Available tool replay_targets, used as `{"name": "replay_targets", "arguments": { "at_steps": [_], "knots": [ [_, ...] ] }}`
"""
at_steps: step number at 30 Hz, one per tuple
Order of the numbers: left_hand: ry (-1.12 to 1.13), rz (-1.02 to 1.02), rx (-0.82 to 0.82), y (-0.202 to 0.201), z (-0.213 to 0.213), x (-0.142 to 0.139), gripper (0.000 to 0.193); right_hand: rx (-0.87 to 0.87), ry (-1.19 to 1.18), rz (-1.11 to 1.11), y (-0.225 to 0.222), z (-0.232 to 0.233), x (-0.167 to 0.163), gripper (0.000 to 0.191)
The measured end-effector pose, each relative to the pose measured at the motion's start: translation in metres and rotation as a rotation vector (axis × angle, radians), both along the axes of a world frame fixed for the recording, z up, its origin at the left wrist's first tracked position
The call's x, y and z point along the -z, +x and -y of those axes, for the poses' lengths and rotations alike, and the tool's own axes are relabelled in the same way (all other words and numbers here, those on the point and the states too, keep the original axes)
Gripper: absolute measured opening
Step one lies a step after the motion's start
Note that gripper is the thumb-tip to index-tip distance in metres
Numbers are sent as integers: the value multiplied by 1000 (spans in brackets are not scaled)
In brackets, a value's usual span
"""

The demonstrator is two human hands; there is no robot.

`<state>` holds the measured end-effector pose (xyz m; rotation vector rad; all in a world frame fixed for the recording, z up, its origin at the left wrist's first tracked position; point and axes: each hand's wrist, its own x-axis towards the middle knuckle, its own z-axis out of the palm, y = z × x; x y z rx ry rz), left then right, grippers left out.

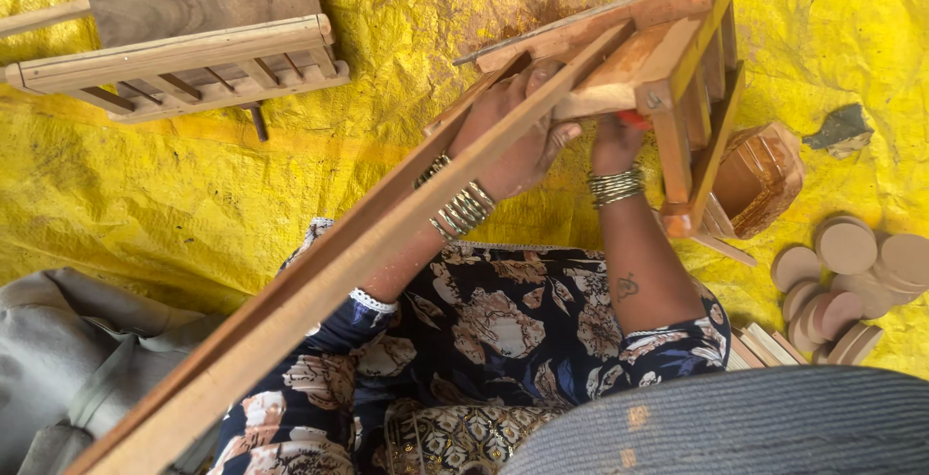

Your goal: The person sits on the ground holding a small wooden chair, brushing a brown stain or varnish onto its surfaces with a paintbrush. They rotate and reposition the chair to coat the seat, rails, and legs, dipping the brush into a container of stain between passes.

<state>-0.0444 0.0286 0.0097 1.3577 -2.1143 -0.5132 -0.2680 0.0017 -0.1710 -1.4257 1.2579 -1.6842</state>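
Right hand [619, 136]: we see its fingers hidden behind the wooden frame [668, 59]. Long plank [319, 286]: cut off at lower left edge.

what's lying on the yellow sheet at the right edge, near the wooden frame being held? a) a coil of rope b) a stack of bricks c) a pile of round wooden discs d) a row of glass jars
c: a heap of flat round wooden discs lies on the yellow sheet, just right of the wooden frame that both hands hold.
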Motion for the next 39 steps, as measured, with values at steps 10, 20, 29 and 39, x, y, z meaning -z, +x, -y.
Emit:
{"name": "replay_targets", "arguments": {
  "at_steps": [10, 20, 29, 39],
  "knots": [
    [130, 88, -8, 10, 10, 14, 70, -258, 220, 154, -23, 7, -7, 17],
    [-112, 52, 7, 26, 12, 17, 75, -422, 346, 112, -11, 9, -9, 18],
    [-127, 136, 45, 23, 5, 14, 81, -416, 93, 287, 0, 2, -1, 11],
    [-110, 153, 78, 22, 4, 17, 82, -218, 424, 37, -28, -1, -2, 12]
  ]
}}
